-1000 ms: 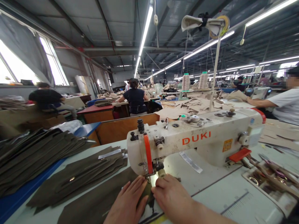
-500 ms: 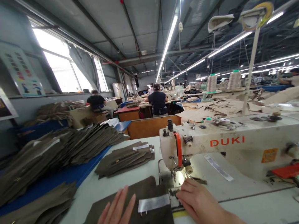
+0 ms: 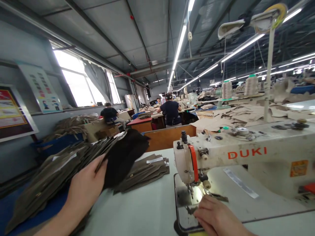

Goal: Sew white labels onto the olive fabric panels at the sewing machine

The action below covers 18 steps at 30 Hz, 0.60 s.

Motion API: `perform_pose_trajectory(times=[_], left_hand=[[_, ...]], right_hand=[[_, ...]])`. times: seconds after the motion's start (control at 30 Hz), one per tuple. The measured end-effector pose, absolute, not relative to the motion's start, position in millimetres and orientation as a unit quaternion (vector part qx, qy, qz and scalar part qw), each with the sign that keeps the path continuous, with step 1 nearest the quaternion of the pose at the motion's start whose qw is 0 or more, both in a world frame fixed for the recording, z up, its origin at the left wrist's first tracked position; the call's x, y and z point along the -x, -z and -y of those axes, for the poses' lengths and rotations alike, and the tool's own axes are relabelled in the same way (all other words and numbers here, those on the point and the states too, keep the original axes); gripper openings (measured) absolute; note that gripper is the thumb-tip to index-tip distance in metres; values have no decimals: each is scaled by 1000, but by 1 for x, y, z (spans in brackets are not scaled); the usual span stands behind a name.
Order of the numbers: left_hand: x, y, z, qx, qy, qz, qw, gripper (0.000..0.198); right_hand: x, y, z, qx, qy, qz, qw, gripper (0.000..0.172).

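Observation:
My left hand is closed on the edge of a dark fabric piece, lifted and tilted at the left. The piece hangs over a small stack of olive-brown fabric pieces and partly hides it. My right hand rests on the bed of the sewing machine, just in front of the needle, its fingers bent together. What they hold, if anything, is hidden. A small dark scrap lies by the fingertips, and a narrow dark object sticks out behind them.
Piles of olive-brown fabric pieces lie on a blue surface at the left. A white strip lies under the machine arm. Thread cones stand behind the machine. A person in dark clothes sits farther ahead, another by the windows.
My left hand went from lying spread on the fabric piece to gripping it, raising it to the left off the table. My right hand stays by the needle. The view shifted slightly.

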State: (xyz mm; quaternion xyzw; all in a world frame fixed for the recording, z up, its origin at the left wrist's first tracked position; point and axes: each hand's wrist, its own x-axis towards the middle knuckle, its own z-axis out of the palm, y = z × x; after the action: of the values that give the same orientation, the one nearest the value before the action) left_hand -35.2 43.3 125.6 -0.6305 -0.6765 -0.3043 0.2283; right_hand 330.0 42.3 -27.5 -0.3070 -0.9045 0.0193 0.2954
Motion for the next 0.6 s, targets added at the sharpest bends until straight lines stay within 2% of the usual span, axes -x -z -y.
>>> perform_pose_trajectory(times=[0.1, 0.3, 0.4, 0.6], left_hand=[[22, -130, -86, 654, 271, 672, 216, 49], [10, -22, -116, 710, 152, 667, 166, 46], [10, 6, -109, 702, 143, 671, 190, 49], [12, 21, -43, 719, 114, 639, 249, 46]], right_hand=[[-331, 32, -47, 310, -13, 898, 311, 21], [-331, 42, -55, 304, 30, 899, 315, 22], [-332, 42, -53, 305, 21, 899, 314, 21], [-338, 34, -48, 268, -12, 912, 311, 22]])
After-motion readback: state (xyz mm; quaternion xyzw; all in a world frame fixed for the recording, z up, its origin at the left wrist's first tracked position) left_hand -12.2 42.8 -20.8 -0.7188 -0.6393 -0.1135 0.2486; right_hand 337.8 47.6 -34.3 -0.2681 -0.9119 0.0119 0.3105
